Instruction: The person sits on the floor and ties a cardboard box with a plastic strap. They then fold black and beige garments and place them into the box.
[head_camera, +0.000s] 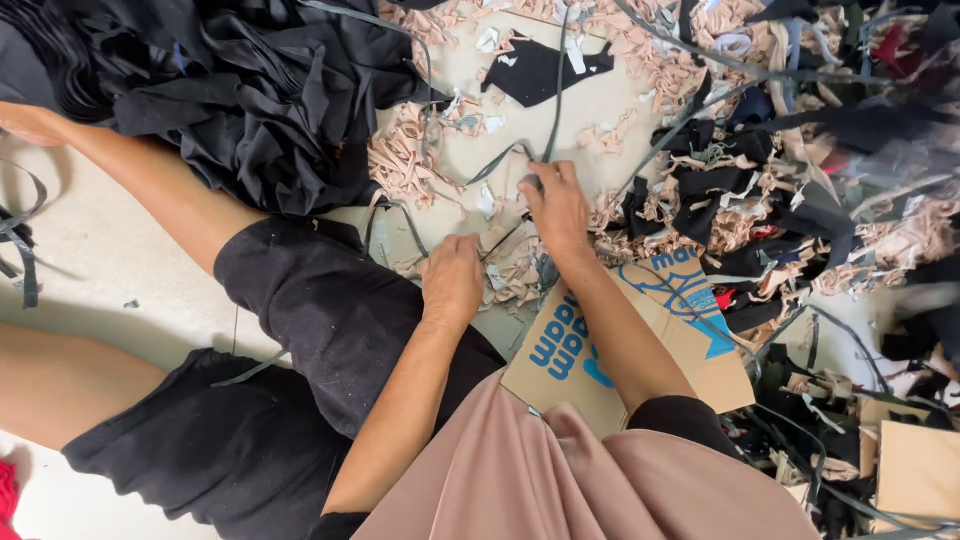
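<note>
Head view, step: sorting fabric scraps on the floor (100, 270), it seems.
Right hand (558, 208): fingers closed around thin dark strips (556, 90).
Left hand (452, 278): curled, knuckles up, resting on beige scraps (510, 280); whether it grips any I cannot tell.
Around: black fabric pile (260, 90), cardboard piece (620, 340) under the right forearm.
In the way: tangled offcuts (740, 200).

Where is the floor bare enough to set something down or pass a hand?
Bare floor lies left, between the black fabric pile and the legs. A smaller patch shows beyond the right hand. Around both hands and rightward, scraps crowd everything.
</note>
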